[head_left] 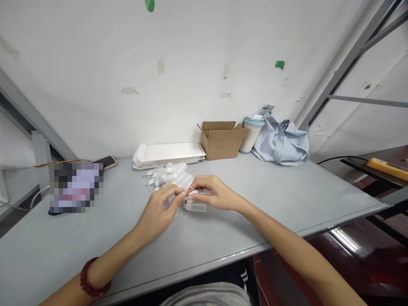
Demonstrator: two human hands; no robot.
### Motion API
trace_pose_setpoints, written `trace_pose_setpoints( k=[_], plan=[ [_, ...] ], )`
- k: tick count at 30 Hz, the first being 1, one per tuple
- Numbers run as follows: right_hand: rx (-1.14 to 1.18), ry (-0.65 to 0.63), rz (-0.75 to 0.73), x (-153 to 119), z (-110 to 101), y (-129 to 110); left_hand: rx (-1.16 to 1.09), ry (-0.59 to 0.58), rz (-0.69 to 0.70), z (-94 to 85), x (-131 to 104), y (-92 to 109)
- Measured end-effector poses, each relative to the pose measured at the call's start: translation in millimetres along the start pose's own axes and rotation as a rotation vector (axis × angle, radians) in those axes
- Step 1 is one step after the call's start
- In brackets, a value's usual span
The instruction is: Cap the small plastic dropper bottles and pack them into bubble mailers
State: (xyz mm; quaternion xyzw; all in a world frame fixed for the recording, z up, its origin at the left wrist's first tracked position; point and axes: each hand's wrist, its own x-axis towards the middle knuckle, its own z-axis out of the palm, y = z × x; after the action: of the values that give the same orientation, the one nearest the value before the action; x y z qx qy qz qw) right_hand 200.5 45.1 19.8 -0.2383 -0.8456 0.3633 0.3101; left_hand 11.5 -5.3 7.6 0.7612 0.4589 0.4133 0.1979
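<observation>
Over the middle of the grey table (242, 229), my left hand (162, 206) and my right hand (213, 193) meet fingertip to fingertip. Both are closed in a pinch on a thin white cord with a small white piece on it, partly hidden by the fingers. Just below the fingertips lies a small translucent white tube (198, 207) with a cord loop (183, 212) beside it. Behind my hands is a pile of similar translucent white pieces (167, 172), several with thin loops. My hands cover the near side of this pile.
Against the wall stand a stack of white envelopes (168, 153), an open cardboard box (223, 144), a cup with a blue lid (251, 134) and a light blue cloth bag (282, 142). At left lie a phone (110, 162) and a blurred-out item (76, 187).
</observation>
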Motion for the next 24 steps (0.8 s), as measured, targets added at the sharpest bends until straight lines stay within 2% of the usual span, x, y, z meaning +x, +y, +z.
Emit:
trace_pose_setpoints(
  k=[5, 9, 13, 16, 24],
  plan=[
    [0.065, 0.004, 0.047, -1.1, 3.5, -2.1, 0.044, 0.039, 0.14, 4.6, -4.4, -3.7],
    [0.154, 0.002, 0.076, -0.3, 2.2, -2.2, 0.135, 0.072, 0.261, 0.9, -2.0, -2.9],
    [0.052, 0.041, 0.05, 1.5, -5.9, -0.2, 0.278, 0.178, 0.388, -7.6, 2.2, -4.1],
    [-0.085, 0.083, 0.032, 1.6, -10.4, 2.8, 0.329, 0.232, 0.403, -12.3, 3.8, -7.2],
    [-0.179, 0.191, -0.128, -1.3, 0.1, 14.5, 0.277, 0.2, 0.409, -4.5, -1.6, -12.0]
  ],
)
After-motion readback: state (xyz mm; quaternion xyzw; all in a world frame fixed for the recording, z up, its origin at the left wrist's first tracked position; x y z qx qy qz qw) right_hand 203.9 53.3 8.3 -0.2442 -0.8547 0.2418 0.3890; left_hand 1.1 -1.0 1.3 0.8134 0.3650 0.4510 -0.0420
